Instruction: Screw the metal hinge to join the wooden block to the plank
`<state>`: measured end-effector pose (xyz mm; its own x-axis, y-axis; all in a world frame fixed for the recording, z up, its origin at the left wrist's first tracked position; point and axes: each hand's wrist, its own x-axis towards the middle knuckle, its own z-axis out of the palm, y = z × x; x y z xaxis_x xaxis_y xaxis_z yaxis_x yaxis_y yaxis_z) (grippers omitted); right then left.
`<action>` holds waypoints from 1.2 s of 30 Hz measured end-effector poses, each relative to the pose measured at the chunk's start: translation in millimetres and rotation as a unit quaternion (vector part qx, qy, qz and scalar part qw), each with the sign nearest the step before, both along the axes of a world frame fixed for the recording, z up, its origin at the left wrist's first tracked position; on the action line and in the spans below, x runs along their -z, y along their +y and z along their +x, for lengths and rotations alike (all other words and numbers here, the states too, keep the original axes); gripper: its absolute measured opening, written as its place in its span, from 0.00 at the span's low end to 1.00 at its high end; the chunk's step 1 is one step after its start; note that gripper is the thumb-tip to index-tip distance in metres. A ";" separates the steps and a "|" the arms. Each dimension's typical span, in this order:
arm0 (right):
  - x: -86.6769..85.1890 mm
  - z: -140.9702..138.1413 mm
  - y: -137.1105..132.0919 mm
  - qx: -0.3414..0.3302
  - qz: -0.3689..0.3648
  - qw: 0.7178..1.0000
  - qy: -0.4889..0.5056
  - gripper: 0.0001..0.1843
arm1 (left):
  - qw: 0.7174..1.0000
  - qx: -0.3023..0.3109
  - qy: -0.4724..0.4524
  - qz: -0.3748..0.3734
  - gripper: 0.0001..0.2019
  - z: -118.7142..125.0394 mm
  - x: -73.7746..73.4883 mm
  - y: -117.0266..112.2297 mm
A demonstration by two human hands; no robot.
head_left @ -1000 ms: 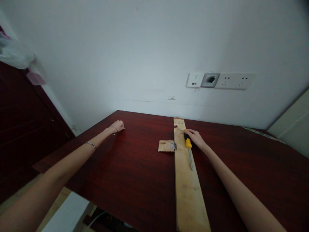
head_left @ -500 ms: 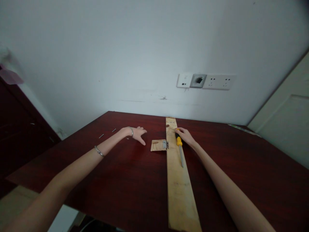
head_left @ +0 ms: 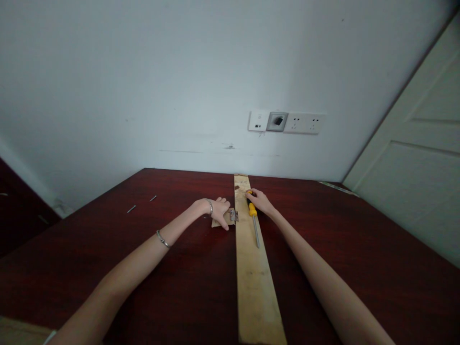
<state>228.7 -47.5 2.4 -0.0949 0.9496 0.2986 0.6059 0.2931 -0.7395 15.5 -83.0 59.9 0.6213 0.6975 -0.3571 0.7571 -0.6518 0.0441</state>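
Observation:
A long pale wooden board [head_left: 253, 287] lies lengthwise on the dark red tabletop. At its left edge sits a small metal hinge [head_left: 233, 215], spanning to a small tan flat piece [head_left: 217, 223]. My left hand [head_left: 221, 212] rests over that piece with its fingers spread, hiding most of it. My right hand [head_left: 261, 200] has its fingers around the top of a screwdriver [head_left: 253, 210] with a yellow and black handle. The screwdriver's metal shaft lies along the board, its tip toward me.
Two thin metal pieces, a nearer one [head_left: 131, 209] and a farther one [head_left: 153, 198], lie on the tabletop [head_left: 172, 287] to the left. Behind it rises a white wall with sockets [head_left: 302, 123]. A white door [head_left: 413, 158] stands at the right.
My left hand has moved right, from open space beside the tan piece onto it. My right hand stays at the screwdriver handle. The whole view has shifted to the right.

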 end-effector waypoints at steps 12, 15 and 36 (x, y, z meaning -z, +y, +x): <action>-3.9 -4.1 -3.2 0.011 0.002 0.999 -0.037 0.15 | 0.999 0.029 -0.030 0.007 0.37 -8.6 7.2 2.7; -4.5 -5.0 -3.8 0.017 -0.003 0.999 -0.051 0.17 | 0.999 0.033 -0.031 0.006 0.37 -9.3 5.3 2.0; -19.1 -7.0 -17.4 0.101 -0.054 0.987 -0.117 0.24 | 0.995 0.044 -0.084 0.031 0.36 -10.6 -16.8 -12.3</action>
<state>221.7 -64.9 21.4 0.0455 0.9813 0.1871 0.8013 0.0760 -0.5934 4.9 -95.3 76.7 0.7282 0.6550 -0.2017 0.6822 -0.7208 0.1227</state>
